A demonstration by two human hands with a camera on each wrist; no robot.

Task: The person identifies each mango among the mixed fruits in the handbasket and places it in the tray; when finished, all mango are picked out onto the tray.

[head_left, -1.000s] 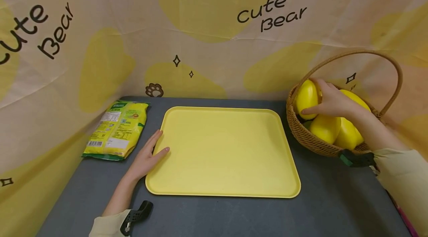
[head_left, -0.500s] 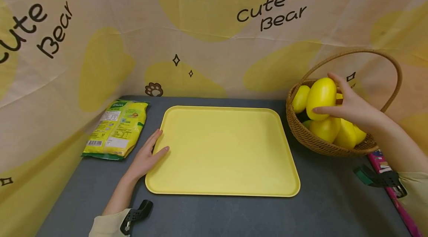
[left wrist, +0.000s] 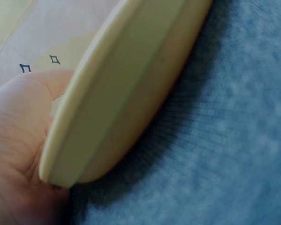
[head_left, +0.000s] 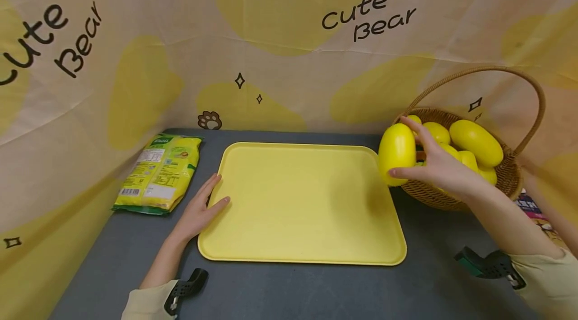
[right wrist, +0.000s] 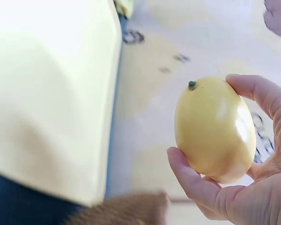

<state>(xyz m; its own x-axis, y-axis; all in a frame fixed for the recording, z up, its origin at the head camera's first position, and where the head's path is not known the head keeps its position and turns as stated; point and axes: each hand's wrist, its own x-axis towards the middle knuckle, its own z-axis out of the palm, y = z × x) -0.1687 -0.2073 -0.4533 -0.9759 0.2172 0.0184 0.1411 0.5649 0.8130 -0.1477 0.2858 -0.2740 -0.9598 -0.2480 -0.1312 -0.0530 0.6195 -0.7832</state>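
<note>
A yellow oval fruit [head_left: 397,154], smooth and with a small green stem nub in the right wrist view, is held by my right hand [head_left: 442,162] between thumb and fingers. It is raised over the right edge of the yellow tray [head_left: 298,204], in front of the wicker basket's [head_left: 512,179] left rim. Several more yellow fruits [head_left: 476,143] lie in the basket. My left hand [head_left: 198,214] rests at the tray's left edge with straight fingers, the thumb reaching over the rim. The left wrist view shows the tray's rim close up, beside that hand.
A yellow-green packet [head_left: 158,174] lies left of the tray on the grey table [head_left: 289,290]. The basket's tall handle [head_left: 487,68] arches over the fruits. Another person's arm [head_left: 553,214] shows at the right edge by a colourful package [head_left: 530,204]. A printed cloth [head_left: 289,14] hangs behind.
My right hand has lifted the yellow oval fruit out of the basket and carried it left to the tray's edge. The left hand stays put. Another arm has appeared at the right edge.
</note>
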